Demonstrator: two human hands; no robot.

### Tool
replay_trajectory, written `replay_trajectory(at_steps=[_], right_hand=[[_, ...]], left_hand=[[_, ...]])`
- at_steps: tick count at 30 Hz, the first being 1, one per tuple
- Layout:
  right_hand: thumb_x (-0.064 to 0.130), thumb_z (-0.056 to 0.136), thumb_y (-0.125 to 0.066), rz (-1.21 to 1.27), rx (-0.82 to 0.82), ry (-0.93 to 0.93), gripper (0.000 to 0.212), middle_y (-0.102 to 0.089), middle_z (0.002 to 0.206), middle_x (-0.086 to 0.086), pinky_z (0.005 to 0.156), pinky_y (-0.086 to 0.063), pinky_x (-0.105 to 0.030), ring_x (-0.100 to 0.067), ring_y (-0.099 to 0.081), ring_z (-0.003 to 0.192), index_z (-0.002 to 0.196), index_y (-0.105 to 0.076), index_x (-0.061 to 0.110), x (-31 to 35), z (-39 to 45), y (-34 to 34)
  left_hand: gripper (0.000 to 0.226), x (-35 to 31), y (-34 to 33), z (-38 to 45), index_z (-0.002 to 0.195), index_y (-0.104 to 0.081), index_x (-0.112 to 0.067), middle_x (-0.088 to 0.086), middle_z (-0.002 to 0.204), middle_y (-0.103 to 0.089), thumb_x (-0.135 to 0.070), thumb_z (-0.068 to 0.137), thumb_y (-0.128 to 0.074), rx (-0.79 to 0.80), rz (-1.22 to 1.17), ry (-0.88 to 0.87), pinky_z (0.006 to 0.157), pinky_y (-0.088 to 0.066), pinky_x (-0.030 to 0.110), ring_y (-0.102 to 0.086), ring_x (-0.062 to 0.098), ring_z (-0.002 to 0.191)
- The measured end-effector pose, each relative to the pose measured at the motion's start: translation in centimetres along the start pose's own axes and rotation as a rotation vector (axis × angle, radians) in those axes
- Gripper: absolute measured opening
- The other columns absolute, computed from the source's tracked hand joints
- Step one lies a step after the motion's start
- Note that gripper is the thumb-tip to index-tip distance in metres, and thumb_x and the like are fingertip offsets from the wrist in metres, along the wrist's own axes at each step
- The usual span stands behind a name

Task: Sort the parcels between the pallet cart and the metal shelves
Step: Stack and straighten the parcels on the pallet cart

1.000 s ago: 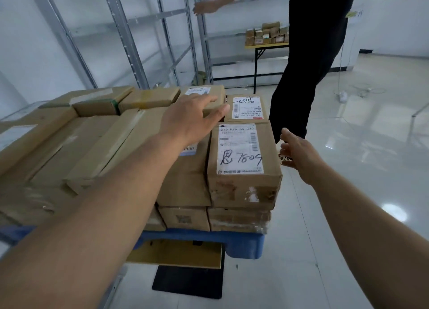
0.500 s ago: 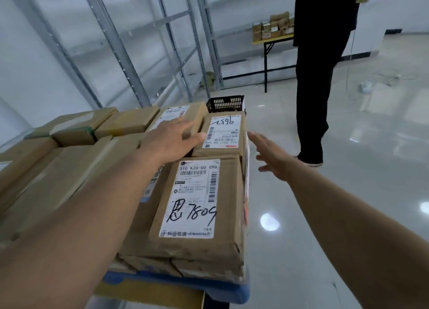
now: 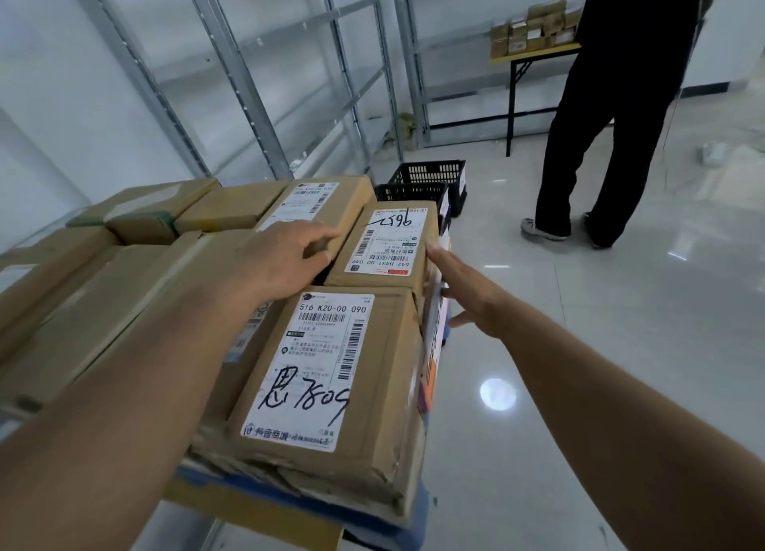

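Note:
Several brown cardboard parcels are stacked on the blue pallet cart (image 3: 410,521). The nearest parcel (image 3: 331,385) carries a label with "7809" handwritten on it. Behind it lies a smaller parcel (image 3: 389,240) marked "9657". My left hand (image 3: 285,252) rests on the parcels with its fingers curled at the small parcel's left edge. My right hand (image 3: 463,289) reaches along that parcel's right side, fingers spread and touching its edge. Neither hand has lifted it. Bare metal shelves (image 3: 256,74) stand behind the cart.
Two black plastic crates (image 3: 430,178) sit on the floor beyond the cart. A person in black (image 3: 621,107) stands at the right, next to a yellow table (image 3: 534,53) with small boxes. Glossy tiled floor spreads to the right.
The view has moved closer over the cart. Both hands have closed in on the small "9657" parcel, the right one coming up against its side.

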State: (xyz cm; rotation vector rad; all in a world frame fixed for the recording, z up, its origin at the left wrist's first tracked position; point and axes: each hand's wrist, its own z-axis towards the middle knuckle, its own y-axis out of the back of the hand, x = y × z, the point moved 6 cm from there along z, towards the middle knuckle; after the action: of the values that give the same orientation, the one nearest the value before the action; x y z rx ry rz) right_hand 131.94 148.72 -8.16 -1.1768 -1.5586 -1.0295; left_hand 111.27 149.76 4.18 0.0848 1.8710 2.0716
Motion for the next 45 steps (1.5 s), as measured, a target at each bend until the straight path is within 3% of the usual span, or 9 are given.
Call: replay_trajectory(at_steps=[4, 7, 11, 14, 19, 21, 25, 33, 45], right_hand=[[0.067, 0.092, -0.029, -0.041, -0.019, 0.064, 0.056, -0.041, 0.142, 0.003, 0.086, -0.038, -0.04, -0.016, -0.045, 0.118, 0.138, -0.041, 0.036, 1.0, -0.2, 1.0], [0.054, 0.098, -0.032, -0.162, -0.122, 0.21, 0.038, -0.055, 0.12, 0.007, 0.082, -0.039, -0.032, -0.004, -0.054, 0.095, 0.109, -0.058, 0.028, 3.4, 0.0, 2.3], [0.05, 0.095, -0.041, -0.386, -0.27, 0.272, 0.039, -0.051, 0.112, -0.005, 0.087, -0.036, -0.037, -0.019, -0.047, 0.103, 0.108, -0.05, 0.015, 7.0, 1.5, 3.7], [0.05, 0.093, -0.047, -0.529, -0.274, 0.326, 0.058, -0.049, 0.137, -0.012, 0.098, -0.036, -0.037, -0.028, -0.046, 0.125, 0.136, -0.046, 0.012, 10.1, 1.7, 2.0], [0.048, 0.089, -0.055, -0.666, -0.163, 0.451, 0.057, -0.059, 0.109, 0.002, 0.063, -0.042, -0.025, -0.012, -0.057, 0.078, 0.136, -0.048, 0.017, 14.2, 1.5, -4.1], [0.052, 0.088, -0.054, -0.763, -0.101, 0.444, 0.066, -0.051, 0.135, -0.005, 0.081, -0.048, -0.034, -0.021, -0.057, 0.102, 0.144, -0.038, 0.02, 15.3, 1.4, -6.8], [0.057, 0.087, -0.051, -1.012, -0.031, 0.478, 0.071, -0.042, 0.146, -0.009, 0.102, -0.041, -0.042, -0.03, -0.044, 0.128, 0.146, -0.036, 0.021, 17.3, 0.5, -12.5], [0.061, 0.087, -0.048, -1.232, 0.053, 0.523, 0.073, -0.033, 0.152, -0.007, 0.107, -0.03, -0.041, -0.028, -0.029, 0.139, 0.146, -0.034, 0.021, 20.3, -0.4, -24.0], [0.053, 0.09, -0.052, -1.162, 0.082, 0.466, 0.068, -0.029, 0.154, -0.007, 0.106, -0.03, -0.037, -0.029, -0.03, 0.139, 0.147, -0.033, 0.022, 21.1, -1.5, -39.0]], left_hand=[[0.042, 0.0, 0.1, -0.1, 0.133, -0.046, -0.041, -0.005, 0.139, -0.049, -0.037, 0.092, -0.054, 0.011, -0.003, 0.025, 0.096, -0.038, 0.035, -0.046, 0.017, 0.124], [0.049, 0.2, 0.5, -0.6, 0.138, -0.04, -0.039, -0.004, 0.144, -0.043, -0.038, 0.092, -0.053, -0.018, -0.048, 0.052, 0.104, -0.036, 0.041, -0.042, 0.018, 0.129], [0.05, 1.2, 1.2, -2.1, 0.14, -0.039, -0.035, -0.004, 0.149, -0.036, -0.039, 0.092, -0.052, -0.079, -0.053, 0.059, 0.11, -0.029, 0.038, -0.035, 0.016, 0.134], [0.051, 3.0, 2.3, -3.8, 0.141, -0.037, -0.035, -0.004, 0.15, -0.034, -0.042, 0.092, -0.049, -0.101, -0.027, 0.103, 0.111, -0.028, 0.04, -0.031, 0.015, 0.136], [0.051, 5.7, 4.6, -6.8, 0.143, -0.034, -0.031, -0.002, 0.152, -0.029, -0.04, 0.095, -0.046, -0.156, 0.012, 0.173, 0.112, -0.023, 0.037, -0.027, 0.017, 0.139], [0.051, 7.0, 5.8, -8.2, 0.143, -0.035, -0.029, -0.002, 0.152, -0.03, -0.039, 0.095, -0.047, -0.192, -0.004, 0.207, 0.112, -0.022, 0.034, -0.028, 0.017, 0.138], [0.051, 10.1, 7.6, -11.2, 0.144, -0.035, -0.026, -0.001, 0.153, -0.029, -0.037, 0.095, -0.047, -0.218, -0.052, 0.21, 0.107, -0.02, 0.024, -0.027, 0.015, 0.138], [0.052, 18.8, 11.1, -17.1, 0.144, -0.03, -0.034, -0.007, 0.153, -0.027, -0.047, 0.095, -0.04, -0.241, -0.014, 0.265, 0.108, -0.025, 0.034, -0.027, 0.015, 0.138], [0.053, 34.0, 12.8, -26.8, 0.145, -0.028, -0.033, -0.003, 0.151, -0.032, -0.047, 0.095, -0.042, -0.237, -0.006, 0.346, 0.106, -0.029, 0.036, -0.032, 0.019, 0.136]])
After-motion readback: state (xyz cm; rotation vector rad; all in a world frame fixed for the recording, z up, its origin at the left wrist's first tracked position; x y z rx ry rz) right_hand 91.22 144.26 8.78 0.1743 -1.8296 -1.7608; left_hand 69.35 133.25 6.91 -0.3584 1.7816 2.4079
